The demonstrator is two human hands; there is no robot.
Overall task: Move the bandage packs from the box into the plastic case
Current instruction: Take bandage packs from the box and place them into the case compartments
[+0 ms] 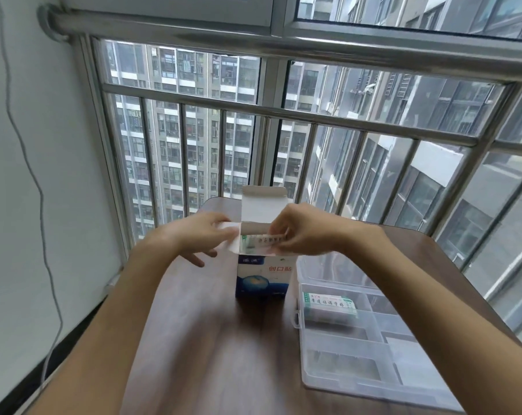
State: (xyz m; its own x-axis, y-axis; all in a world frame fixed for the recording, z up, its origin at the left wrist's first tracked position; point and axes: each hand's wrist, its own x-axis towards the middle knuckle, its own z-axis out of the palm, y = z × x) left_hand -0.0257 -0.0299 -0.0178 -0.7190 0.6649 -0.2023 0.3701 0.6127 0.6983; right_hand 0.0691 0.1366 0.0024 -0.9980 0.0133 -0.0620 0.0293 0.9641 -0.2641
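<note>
A white and blue cardboard box point(262, 277) stands upright in the middle of the table, its top flaps open. My right hand point(301, 232) pinches a white and green bandage pack point(267, 240) at the box's mouth, still partly inside. My left hand point(207, 235) rests with straight fingers against the box's left flap, holding it outward. To the right lies an open clear plastic case point(358, 354) with several compartments. One bandage pack point(328, 305) lies in its far left compartment.
The dark wooden table point(209, 339) stands against a metal window railing point(313, 118) with glass behind. A white wall with a hanging grey cable point(44, 235) is at the left. The case's clear lid stands up behind the case.
</note>
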